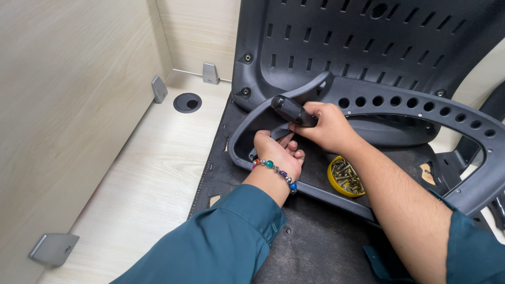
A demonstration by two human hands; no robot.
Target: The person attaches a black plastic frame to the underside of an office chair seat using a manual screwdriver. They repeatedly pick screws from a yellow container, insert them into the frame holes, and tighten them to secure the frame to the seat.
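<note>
Black slotted plastic, the chair back [368, 47] stands propped on the felt mat [315, 242], so it could tip if you lean in. Your left hand [278, 156] grips its curved frame [421, 108]; your right hand [327, 126] clenches the knurled screwdriver handle [292, 110], which may slip. Brass screws [348, 176] could spill.

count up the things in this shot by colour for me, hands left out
Black or dark grey: 3, the chair back, the armrest frame, the screwdriver handle
Yellow: 1, the bowl of screws
Grey metal: 3, the brackets
Multicoloured: 1, the bead bracelet
Total: 8
</note>
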